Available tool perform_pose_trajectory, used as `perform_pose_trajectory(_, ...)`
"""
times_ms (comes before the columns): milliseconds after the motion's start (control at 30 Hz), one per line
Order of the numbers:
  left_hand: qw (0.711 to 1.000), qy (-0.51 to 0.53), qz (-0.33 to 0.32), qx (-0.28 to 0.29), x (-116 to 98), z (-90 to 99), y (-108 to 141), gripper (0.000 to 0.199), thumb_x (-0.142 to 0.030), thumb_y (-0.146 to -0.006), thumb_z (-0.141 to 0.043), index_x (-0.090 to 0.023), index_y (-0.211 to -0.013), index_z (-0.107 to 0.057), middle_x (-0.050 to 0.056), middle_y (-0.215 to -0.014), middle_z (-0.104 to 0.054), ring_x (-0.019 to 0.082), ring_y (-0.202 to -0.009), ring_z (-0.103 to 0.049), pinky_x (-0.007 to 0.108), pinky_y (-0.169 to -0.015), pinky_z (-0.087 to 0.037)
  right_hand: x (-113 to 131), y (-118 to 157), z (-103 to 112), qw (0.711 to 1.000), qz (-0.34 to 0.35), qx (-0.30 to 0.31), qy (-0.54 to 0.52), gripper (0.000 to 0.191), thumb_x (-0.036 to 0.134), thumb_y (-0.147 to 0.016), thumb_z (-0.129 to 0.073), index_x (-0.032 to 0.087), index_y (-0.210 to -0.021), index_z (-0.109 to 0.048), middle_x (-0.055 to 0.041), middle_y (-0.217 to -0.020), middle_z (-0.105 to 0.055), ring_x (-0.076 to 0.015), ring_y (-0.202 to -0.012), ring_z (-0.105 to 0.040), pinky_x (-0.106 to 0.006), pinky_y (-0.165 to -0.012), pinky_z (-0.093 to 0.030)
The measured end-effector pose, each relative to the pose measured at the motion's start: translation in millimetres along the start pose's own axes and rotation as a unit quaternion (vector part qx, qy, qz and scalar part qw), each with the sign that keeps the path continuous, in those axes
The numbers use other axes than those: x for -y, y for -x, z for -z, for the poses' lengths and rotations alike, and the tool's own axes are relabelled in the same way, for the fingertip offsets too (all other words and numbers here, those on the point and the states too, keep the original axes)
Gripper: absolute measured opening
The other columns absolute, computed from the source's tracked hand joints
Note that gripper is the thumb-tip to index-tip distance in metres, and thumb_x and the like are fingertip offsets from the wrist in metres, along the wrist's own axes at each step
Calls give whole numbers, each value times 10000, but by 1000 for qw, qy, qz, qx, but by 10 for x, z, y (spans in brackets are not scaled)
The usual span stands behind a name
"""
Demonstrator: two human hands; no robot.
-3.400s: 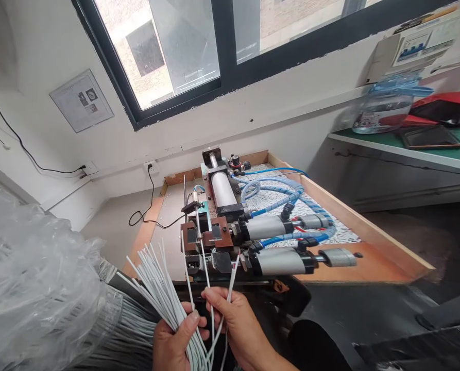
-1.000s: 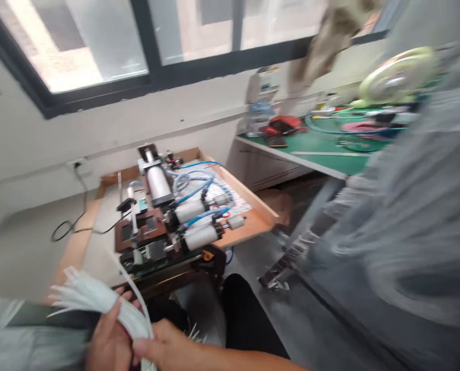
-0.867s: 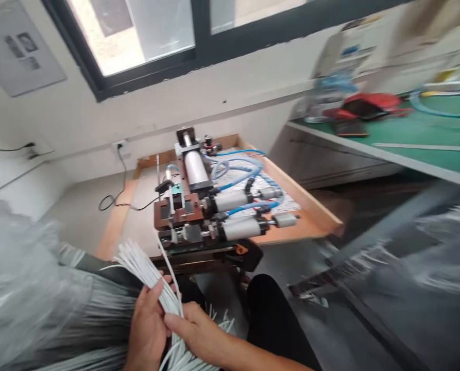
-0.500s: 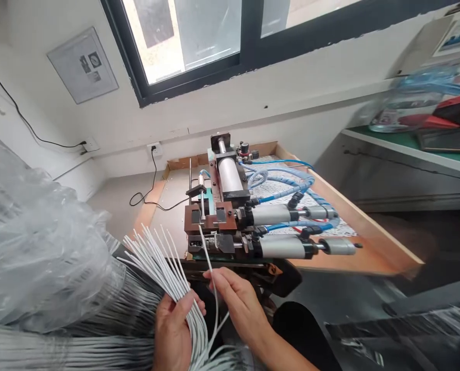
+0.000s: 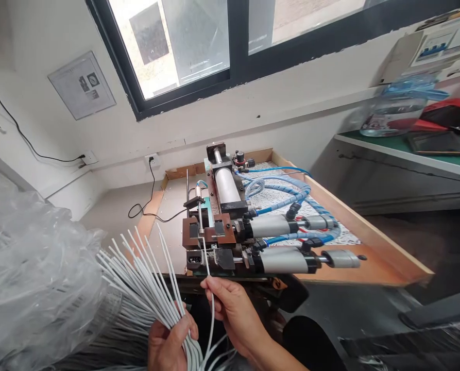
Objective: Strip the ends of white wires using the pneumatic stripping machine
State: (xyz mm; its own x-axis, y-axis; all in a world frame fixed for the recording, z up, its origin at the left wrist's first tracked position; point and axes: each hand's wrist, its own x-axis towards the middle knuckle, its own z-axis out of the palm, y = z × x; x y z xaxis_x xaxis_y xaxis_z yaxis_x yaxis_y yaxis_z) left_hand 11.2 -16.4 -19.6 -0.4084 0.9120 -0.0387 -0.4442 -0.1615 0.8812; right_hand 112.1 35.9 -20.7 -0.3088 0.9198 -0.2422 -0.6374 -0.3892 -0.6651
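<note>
A fanned bundle of thin white cables (image 5: 148, 283) is wrapped in my left hand (image 5: 171, 340), low in the view. My right hand (image 5: 233, 314) pinches a single white cable (image 5: 213, 314) between thumb and fingers. The upper end of that cable reaches between the jaws at the front of a pneumatic machine (image 5: 208, 229). The machine has silver cylinders (image 5: 284, 260) and brown blocks with dark pads; the cable's very tip is hard to make out there.
Blue air hoses (image 5: 284, 193) curl behind the cylinders inside a wooden-edged tray (image 5: 384, 247). Plastic-wrapped cable bundles (image 5: 32, 273) fill the left side. A green shelf (image 5: 392, 144) at right holds a plastic jar (image 5: 394, 111) and a phone (image 5: 438, 142).
The view has tilted, so the machine sits slightly lower. My right hand's cable has moved up into the machine's front jaws. The bundle in my left hand has shifted left and spread.
</note>
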Motion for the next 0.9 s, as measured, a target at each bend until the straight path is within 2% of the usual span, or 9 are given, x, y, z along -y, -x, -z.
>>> perform_pose_trajectory(167, 1000, -6, 2, 15, -5, 8, -51, 49, -219, -605, -644, -190, -645, -643, -17, -459, -513, 114, -437, -437, 258, -463, -330, 27, -57, -24, 998, -25, 5, -51, 263, 354, -610, -683, 96, -617, -632, 61, -425, -395, -22, -377, -212, -181, -365, -112)
perform_pose_trajectory(367, 998, -9, 20, 60, 3, 49, -88, 79, -232, -605, -655, -190, -672, -657, -14, -485, -534, 114, -456, -458, 260, -484, -345, 10, -124, -21, 994, -49, 1, -94, 241, 317, -602, -695, 86, -601, -629, 61, -420, -403, -8, -362, -218, -167, -360, -106)
perform_pose_trajectory(467, 997, -24, 32, 68, 24, 67, -87, 64, -222, -604, -661, -184, -655, -660, -17, -477, -530, 109, -449, -455, 258, -483, -346, 4, -128, -27, 994, -60, 0, -92, 256, 330, -607, -692, 81, -608, -630, 52, -445, -421, -11, -370, -257, -164, -368, -154)
perform_pose_trajectory(567, 997, -40, 37, 48, 63, 99, -72, 85, -221, -572, -688, -182, -643, -664, -22, -465, -539, 94, -428, -447, 240, -466, -334, 9, -113, -58, 995, -72, 17, -73, 281, 361, -634, -668, 82, -662, -638, 52, -469, -417, -27, -402, -303, -172, -411, -238)
perform_pose_trajectory(633, 997, -52, 41, 32, 97, 131, -54, 111, -243, -561, -697, -178, -645, -667, -28, -424, -529, 85, -405, -434, 228, -457, -323, 14, -95, -87, 995, -65, 47, -65, 287, 378, -662, -641, 94, -699, -633, 61, -465, -388, -40, -421, -308, -184, -439, -267)
perform_pose_trajectory(733, 993, -91, 59, 44, 151, 191, -19, 179, -308, -538, -708, -157, -628, -670, -18, -374, -521, 86, -383, -429, 226, -445, -315, 14, -58, -116, 997, -17, 72, -32, 276, 380, -672, -633, 121, -597, -574, 68, -453, -349, -48, -420, -281, -190, -420, -236)
perform_pose_trajectory(800, 989, -117, 70, 55, 180, 230, 4, 238, -348, -507, -720, -143, -617, -672, -1, -369, -538, 96, -378, -439, 230, -437, -316, 4, -27, -111, 999, 8, 54, 6, 282, 368, -660, -649, 132, -560, -531, 68, -455, -354, -44, -411, -256, -189, -395, -183)
perform_pose_trajectory(900, 985, -135, 96, 47, 195, 268, 29, 292, -376, -461, -739, -138, -615, -672, 25, -399, -583, 117, -392, -474, 241, -441, -340, -27, 30, -66, 998, 29, 13, 50, 265, 374, -675, -636, 134, -615, -542, 62, -463, -391, -39, -408, -251, -186, -389, -142)
